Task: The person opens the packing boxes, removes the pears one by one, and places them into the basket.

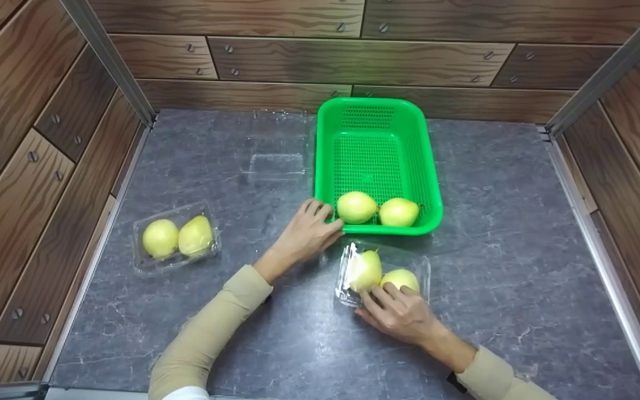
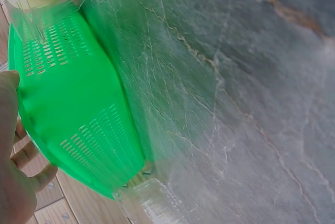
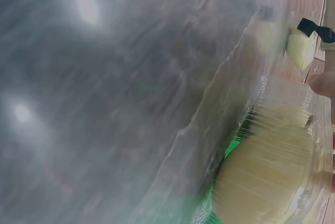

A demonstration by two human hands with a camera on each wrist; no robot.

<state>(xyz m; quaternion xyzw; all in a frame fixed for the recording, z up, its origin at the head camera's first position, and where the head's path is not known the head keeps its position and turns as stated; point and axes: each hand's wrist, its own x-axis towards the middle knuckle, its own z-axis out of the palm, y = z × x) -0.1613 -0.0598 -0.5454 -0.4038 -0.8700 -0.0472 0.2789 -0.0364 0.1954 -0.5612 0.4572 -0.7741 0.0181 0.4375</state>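
Note:
My left hand (image 1: 310, 229) grips the rim of a green plastic basket (image 1: 378, 229) at its near left corner. In the left wrist view, the thumb and fingers lie either side of the basket's rim (image 2: 39, 148). Two yellow-green pears (image 1: 356, 208) lie at the near end inside it. Just in front stands a clear plastic container (image 1: 423, 264) with a left pear (image 1: 370, 269) and a right pear (image 1: 400, 278) in it. My right hand (image 1: 400, 315) holds the container's near edge, its fingertips by the right pear. That hand shows only partly in the right wrist view.
Another clear container (image 1: 139, 261) with two pears (image 1: 160, 239) stands at the left of the grey marbled table (image 1: 520, 233). A clear plastic container (image 1: 276, 166) lies left of the basket, hard to make out. Wood-patterned walls (image 1: 298, 58) enclose the back and sides.

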